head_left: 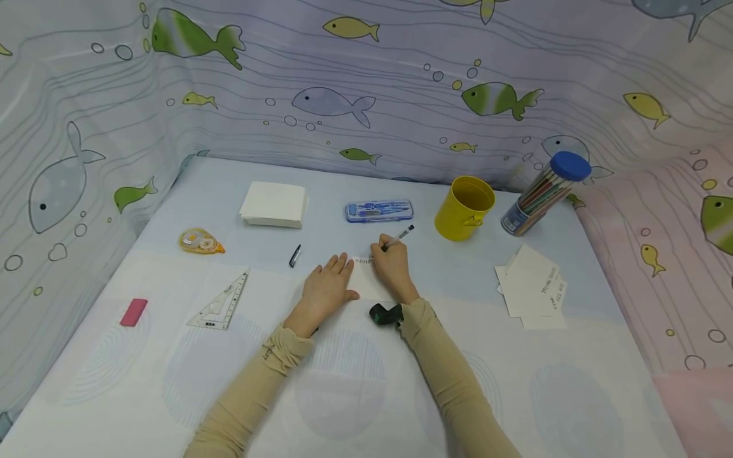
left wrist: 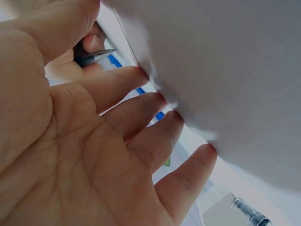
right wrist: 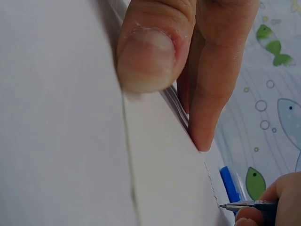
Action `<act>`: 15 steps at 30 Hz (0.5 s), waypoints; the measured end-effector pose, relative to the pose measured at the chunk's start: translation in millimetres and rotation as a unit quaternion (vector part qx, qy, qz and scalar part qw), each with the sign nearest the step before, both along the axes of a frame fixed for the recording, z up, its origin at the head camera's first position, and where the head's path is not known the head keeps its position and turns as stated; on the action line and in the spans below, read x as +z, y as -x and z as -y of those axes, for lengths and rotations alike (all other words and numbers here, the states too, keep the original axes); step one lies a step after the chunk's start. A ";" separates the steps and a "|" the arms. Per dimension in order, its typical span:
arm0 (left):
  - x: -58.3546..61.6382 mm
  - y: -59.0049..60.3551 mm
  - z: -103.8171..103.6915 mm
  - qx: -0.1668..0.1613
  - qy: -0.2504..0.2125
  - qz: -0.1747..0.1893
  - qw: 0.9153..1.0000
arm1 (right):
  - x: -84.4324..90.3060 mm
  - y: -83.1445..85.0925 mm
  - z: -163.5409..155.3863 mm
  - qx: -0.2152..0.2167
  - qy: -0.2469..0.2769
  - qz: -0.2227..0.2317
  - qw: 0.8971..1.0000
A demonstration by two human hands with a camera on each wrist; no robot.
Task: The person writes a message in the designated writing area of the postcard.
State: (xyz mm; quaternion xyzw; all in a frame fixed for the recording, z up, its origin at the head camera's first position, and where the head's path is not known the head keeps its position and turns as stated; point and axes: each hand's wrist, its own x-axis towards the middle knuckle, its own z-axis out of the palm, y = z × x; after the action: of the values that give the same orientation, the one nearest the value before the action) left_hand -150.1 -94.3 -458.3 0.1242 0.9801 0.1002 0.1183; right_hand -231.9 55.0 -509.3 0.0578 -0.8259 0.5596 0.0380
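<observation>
left hand (head_left: 325,289) flat, fingers spread on white card (head_left: 366,285), right hand (head_left: 392,261) just beside it pinching black pen (head_left: 399,237), tip on card's far edge, pen cap (head_left: 294,255) lying off left of the hands on counter (head_left: 515,381)

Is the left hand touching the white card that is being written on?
Touching. In the left wrist view the fingertips of the left hand press flat against the white card; the head view agrees.
</observation>
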 end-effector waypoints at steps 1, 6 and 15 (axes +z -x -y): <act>-0.1 0.0 0.0 -0.001 0.000 -0.001 1.000 | -0.2 0.1 0.0 0.000 -0.001 0.001 1.000; -0.3 0.7 -0.1 -0.002 0.002 -0.001 1.000 | 0.7 -0.1 0.0 0.005 -0.005 0.007 1.000; 0.5 0.5 -0.4 -0.003 0.001 0.002 1.000 | 2.7 0.2 -1.5 0.021 -0.039 0.013 0.999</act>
State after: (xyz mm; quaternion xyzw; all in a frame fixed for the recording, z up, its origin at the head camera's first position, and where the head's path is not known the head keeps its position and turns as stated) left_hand -150.6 -93.9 -457.7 0.1263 0.9796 0.0988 0.1209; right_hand -232.1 56.6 -506.6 0.0689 -0.8461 0.5284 0.0133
